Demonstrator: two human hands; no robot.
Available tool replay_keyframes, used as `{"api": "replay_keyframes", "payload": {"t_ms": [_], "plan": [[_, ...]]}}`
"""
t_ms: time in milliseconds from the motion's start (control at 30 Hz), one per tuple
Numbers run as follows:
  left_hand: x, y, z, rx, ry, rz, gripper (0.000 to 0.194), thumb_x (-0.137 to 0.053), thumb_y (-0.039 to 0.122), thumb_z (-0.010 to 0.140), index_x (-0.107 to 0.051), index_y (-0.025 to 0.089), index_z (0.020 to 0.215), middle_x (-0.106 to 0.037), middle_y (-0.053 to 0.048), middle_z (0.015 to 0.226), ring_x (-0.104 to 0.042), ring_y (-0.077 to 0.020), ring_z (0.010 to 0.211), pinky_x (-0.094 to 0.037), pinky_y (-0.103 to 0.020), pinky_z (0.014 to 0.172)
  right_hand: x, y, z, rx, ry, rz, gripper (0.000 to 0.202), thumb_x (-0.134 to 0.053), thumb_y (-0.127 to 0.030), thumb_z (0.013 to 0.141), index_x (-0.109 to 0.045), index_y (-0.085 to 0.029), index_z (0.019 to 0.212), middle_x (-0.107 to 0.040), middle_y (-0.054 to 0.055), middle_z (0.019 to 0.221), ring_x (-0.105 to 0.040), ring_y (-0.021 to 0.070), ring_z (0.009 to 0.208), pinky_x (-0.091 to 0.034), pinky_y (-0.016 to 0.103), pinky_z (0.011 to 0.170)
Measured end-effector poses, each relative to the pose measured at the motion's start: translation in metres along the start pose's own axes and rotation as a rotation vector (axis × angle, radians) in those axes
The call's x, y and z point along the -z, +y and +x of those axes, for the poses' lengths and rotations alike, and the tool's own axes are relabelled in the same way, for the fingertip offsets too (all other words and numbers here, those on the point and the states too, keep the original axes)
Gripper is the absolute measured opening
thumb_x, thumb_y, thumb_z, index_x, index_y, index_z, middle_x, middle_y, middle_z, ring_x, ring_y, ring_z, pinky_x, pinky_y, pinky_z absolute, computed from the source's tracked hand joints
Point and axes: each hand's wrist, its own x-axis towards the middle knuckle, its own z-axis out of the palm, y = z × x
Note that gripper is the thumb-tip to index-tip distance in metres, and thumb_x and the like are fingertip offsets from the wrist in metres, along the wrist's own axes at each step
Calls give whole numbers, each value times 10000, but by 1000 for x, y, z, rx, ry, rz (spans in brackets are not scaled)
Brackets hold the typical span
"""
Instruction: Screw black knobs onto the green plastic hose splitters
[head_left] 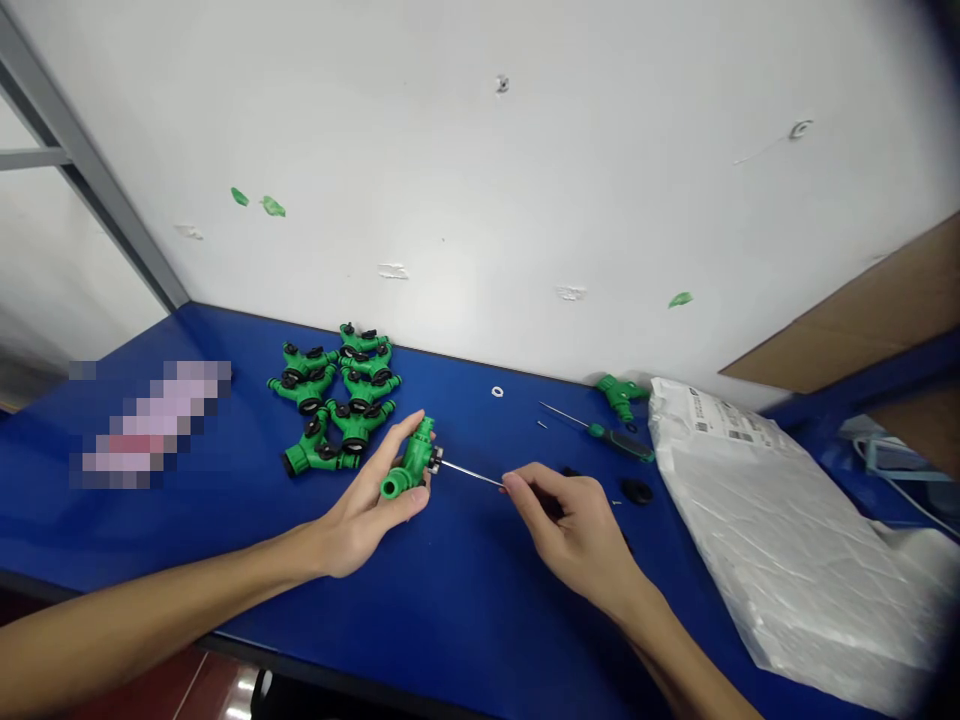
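A green plastic Y-shaped hose connector [414, 462] lies in the grip of my left hand [367, 510], between thumb and fingers. From its black fitting [435, 459], facing right, a thin metal rod [472, 473] runs across to my right hand [570, 530]. My right fingers are closed on the rod's far end; whether it has a handle inside the hand is hidden. The rod's tip meets the fitting, though how far it goes in cannot be seen. Nearest beyond my left hand, several green connectors with black valve levers [360, 425] stand grouped on the blue table [450, 600].
A screwdriver [619, 442] lies right of centre, near a small screw [541, 425] and a white washer [497, 392]. Another green piece [621, 395] sits by the white wall. A black part [637, 490] rests beside a large white plastic package [795, 540]. A blurred-out item [157, 425] lies left.
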Motion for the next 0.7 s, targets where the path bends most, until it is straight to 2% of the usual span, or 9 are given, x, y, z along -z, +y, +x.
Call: {"api": "replay_keyframes", "payload": {"t_ms": [33, 100, 167, 233, 333, 400, 500, 600, 700], "plan": [[0, 0, 0, 14, -16, 0, 671, -578, 357, 927, -257, 331, 1516, -580, -43, 956, -489, -180, 799, -397, -345, 722, 2, -1, 1, -38, -11, 10, 205, -494, -300, 978, -576, -193, 823, -414, -70, 473, -357, 98, 394, -300, 240, 407], [1, 0, 2, 24, -31, -25, 651, -572, 353, 930, -275, 326, 1508, -577, -37, 920, -493, -175, 776, -395, -341, 703, 7, -3, 2, -47, -17, 4, 111, -545, -299, 953, -551, -197, 909, -484, -58, 539, -421, 108, 451, -363, 232, 453], [2, -2, 4, 10, -25, -63, 638, -564, 353, 932, -282, 326, 1504, -573, -32, 890, -505, -180, 778, -393, -336, 685, 11, -3, 3, 53, -5, -41, 62, -553, -253, 949, -551, -196, 926, -580, -12, 660, -511, 124, 551, -421, 238, 534], [2, -2, 4, 9, -24, -78, 632, -551, 361, 937, -278, 321, 1506, -571, -32, 888, -506, -179, 768, -391, -336, 678, 11, -2, 4, 210, 9, -155, 105, -517, -201, 963, -580, -187, 881, -622, 34, 742, -553, 146, 630, -434, 265, 596], [0, 1, 1, 44, -53, 2, 645, -534, 377, 945, -246, 316, 1518, -574, -39, 925, -497, -174, 759, -398, -352, 713, 7, 0, 2, 343, -19, -338, 231, -450, -167, 981, -613, -175, 817, -585, 37, 678, -486, 146, 554, -366, 290, 544], [-2, 3, -2, 21, -57, 118, 673, -549, 382, 938, -230, 315, 1527, -577, -60, 1012, -520, -202, 851, -403, -385, 801, 2, -1, 1, 288, -65, -302, 316, -412, -181, 994, -608, -175, 746, -507, 7, 602, -405, 128, 486, -308, 291, 496], [-3, 5, -4, -58, -16, 246, 698, -575, 389, 923, -240, 313, 1531, -568, -85, 1123, -526, -250, 981, -372, -429, 911, -4, -4, 2, 38, -142, -39, 422, -406, -260, 1004, -559, -178, 620, -421, -24, 533, -359, 108, 460, -280, 270, 469], [-2, 5, -1, -23, 18, 194, 684, -584, 391, 916, -276, 300, 1520, -593, -74, 1043, -531, -229, 896, -395, -404, 847, -6, -8, 4, -200, -150, 161, 315, -505, -337, 956, -608, -174, 706, -446, -39, 528, -388, 100, 460, -299, 233, 440], [-1, 4, 4, 49, 10, -5, 665, -565, 383, 925, -270, 292, 1514, -597, -49, 921, -518, -196, 799, -408, -343, 705, -3, -9, 6, -256, -83, 214, 131, -605, -290, 886, -621, -171, 835, -557, -26, 605, -473, 102, 490, -374, 210, 451]]}}
